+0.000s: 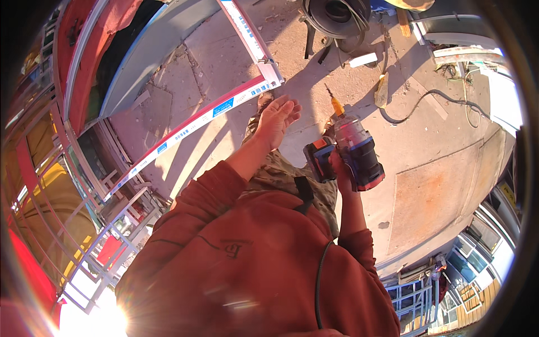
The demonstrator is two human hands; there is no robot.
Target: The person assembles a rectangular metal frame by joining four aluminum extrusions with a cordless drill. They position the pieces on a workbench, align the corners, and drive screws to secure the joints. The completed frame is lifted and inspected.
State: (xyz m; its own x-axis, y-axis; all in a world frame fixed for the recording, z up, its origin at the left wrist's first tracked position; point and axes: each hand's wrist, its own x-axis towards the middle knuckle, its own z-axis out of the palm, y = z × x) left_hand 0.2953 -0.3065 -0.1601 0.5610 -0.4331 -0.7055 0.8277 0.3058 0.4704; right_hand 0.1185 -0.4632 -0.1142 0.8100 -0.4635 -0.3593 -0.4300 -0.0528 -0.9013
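Note:
In my right hand (341,168) is a cordless drill (361,150), gripped by its handle. Its thin bit points forward from a yellow-orange tip, and a battery pack (319,159) with an orange patch sits at its left side. My left hand (277,121) is raised with loosely extended fingers and holds nothing. Just beyond those fingers is the corner of a window or door frame (193,124), made of white and red profile with blue-and-white protective film. From that corner, one bar runs away from me and another runs down to the left.
A black round item with coiled cable (336,18) lies on the concrete ahead. A dark hose (418,105) curves across the floor at right, near a yellowish block (382,91). Metal racks (106,247) stand at left; more frames (412,300) lean at lower right.

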